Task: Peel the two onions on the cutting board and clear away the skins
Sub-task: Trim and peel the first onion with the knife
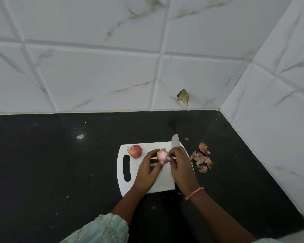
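Lying at the board's (126,183) far left corner, just past its handle slot, is an unpeeled onion (135,151). Next comes the left hand (148,171), fingers curled round a pale, partly peeled onion (162,156) held above the board. The right hand (180,165) meets it there, fingertips pinching at its skin. A knife (175,141) blade shows beyond that hand. Skins (201,159) are heaped on the black counter (60,155) just right of the board.
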Motion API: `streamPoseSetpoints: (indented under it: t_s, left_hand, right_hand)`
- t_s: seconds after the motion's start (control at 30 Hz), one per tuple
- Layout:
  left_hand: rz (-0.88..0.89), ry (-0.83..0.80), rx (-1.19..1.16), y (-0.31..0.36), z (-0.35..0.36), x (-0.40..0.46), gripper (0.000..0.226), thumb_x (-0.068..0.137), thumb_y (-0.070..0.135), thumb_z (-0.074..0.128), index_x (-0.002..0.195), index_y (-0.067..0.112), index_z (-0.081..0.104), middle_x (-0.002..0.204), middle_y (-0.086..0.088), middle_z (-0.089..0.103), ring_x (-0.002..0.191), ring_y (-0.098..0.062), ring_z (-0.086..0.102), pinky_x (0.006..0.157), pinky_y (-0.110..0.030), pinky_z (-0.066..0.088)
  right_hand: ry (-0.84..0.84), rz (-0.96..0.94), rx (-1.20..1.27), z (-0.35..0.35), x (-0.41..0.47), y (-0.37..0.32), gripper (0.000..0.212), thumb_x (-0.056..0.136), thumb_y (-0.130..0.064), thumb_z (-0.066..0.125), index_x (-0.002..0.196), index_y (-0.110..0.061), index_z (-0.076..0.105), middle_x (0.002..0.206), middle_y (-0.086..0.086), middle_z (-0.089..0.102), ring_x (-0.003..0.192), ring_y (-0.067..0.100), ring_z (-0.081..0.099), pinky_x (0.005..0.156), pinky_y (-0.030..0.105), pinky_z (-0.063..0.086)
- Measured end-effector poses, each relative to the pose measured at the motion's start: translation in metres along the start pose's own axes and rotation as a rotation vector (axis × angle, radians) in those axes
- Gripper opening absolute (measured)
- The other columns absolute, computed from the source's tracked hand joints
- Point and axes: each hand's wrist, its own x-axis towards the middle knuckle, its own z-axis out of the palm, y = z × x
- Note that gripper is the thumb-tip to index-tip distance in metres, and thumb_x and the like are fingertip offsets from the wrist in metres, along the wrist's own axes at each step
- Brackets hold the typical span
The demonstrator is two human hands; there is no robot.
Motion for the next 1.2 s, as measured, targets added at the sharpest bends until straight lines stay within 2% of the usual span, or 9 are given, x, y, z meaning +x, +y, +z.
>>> streamPoseSetpoints:
  t_s: [0.1,0.3,0.5,0.6,0.73,0.83,0.97,1.07,1.2]
  left_hand:
    - [-0.032,-0.025,-0.033,0.003,0.000,0.000,0.031,0.099,0.040,0.052,0.126,0.026,0.056,0.115,0.005,0.068,0.095,-0.015,0.069,0.077,-0.027,0.058]
    - [-0.037,-0.035,-0.010,0.005,0.000,-0.001,0.025,0.097,0.038,0.052,0.119,0.028,0.056,0.113,0.002,0.066,0.090,-0.012,0.067,0.073,-0.024,0.055]
    - [-0.020,-0.050,0.026,0.002,0.000,-0.001,0.024,0.103,0.030,0.047,0.127,0.030,0.050,0.121,0.006,0.061,0.094,-0.009,0.064,0.077,-0.023,0.054]
    - [-0.014,-0.051,0.033,0.000,0.001,-0.002,0.035,0.103,0.034,0.044,0.137,0.025,0.045,0.126,0.006,0.058,0.094,-0.010,0.063,0.078,-0.024,0.054]
    - [-0.065,-0.077,0.069,0.003,0.000,-0.001,0.044,0.102,0.047,0.036,0.140,0.026,0.032,0.124,0.011,0.057,0.090,-0.004,0.065,0.081,-0.020,0.053]
    - [-0.083,-0.120,0.123,0.000,-0.001,0.000,0.041,0.098,0.051,0.045,0.133,0.033,0.033,0.118,0.014,0.059,0.091,-0.004,0.065,0.083,-0.022,0.055]
    - [-0.122,-0.121,0.189,0.000,0.000,0.000,0.040,0.096,0.054,0.047,0.127,0.030,0.038,0.102,0.008,0.065,0.083,0.001,0.065,0.078,-0.020,0.051]
    - [-0.141,-0.114,0.172,0.000,0.001,-0.002,0.049,0.094,0.061,0.033,0.126,0.027,0.046,0.093,0.006,0.067,0.079,-0.001,0.063,0.079,-0.024,0.048]
    - [-0.145,-0.113,0.120,-0.006,0.001,-0.002,0.050,0.096,0.060,0.024,0.120,0.028,0.054,0.094,0.002,0.068,0.080,-0.008,0.062,0.082,-0.025,0.050]
  right_hand:
    - [0.003,-0.064,-0.028,0.002,-0.004,0.000,0.013,0.090,0.000,0.056,0.091,-0.012,0.058,0.101,0.000,0.059,0.093,0.006,0.056,0.087,0.017,0.047]
    - [0.056,-0.039,0.092,0.000,0.001,0.000,0.014,0.085,0.002,0.063,0.086,-0.011,0.066,0.089,-0.007,0.064,0.087,0.001,0.058,0.079,0.014,0.047]
    - [0.059,0.338,0.355,-0.001,0.008,-0.001,0.002,0.085,-0.014,0.071,0.086,-0.013,0.073,0.085,-0.007,0.071,0.083,0.004,0.065,0.075,0.019,0.051]
    - [0.056,0.433,0.420,-0.003,0.009,-0.002,0.004,0.085,-0.013,0.071,0.088,-0.013,0.074,0.085,-0.006,0.072,0.083,0.006,0.066,0.075,0.020,0.049]
    - [0.081,0.290,0.258,-0.003,0.006,-0.006,0.005,0.086,-0.017,0.070,0.088,-0.014,0.072,0.084,-0.007,0.069,0.081,0.002,0.063,0.074,0.016,0.048]
    - [0.093,0.176,0.220,-0.003,0.004,-0.010,0.009,0.087,-0.025,0.070,0.087,-0.016,0.071,0.083,-0.010,0.068,0.080,0.001,0.062,0.072,0.011,0.048]
    - [0.072,0.164,0.233,-0.005,0.008,-0.008,0.003,0.090,-0.014,0.065,0.087,-0.014,0.067,0.083,-0.007,0.068,0.080,0.003,0.063,0.072,0.015,0.049]
    - [0.059,0.288,0.355,-0.008,0.012,-0.005,0.005,0.091,-0.009,0.063,0.087,-0.013,0.063,0.082,-0.002,0.069,0.074,0.010,0.068,0.072,0.027,0.057]
    - [0.013,0.484,0.660,-0.013,0.014,-0.007,0.006,0.090,-0.010,0.064,0.095,-0.006,0.066,0.090,0.009,0.072,0.085,0.023,0.071,0.074,0.032,0.060]
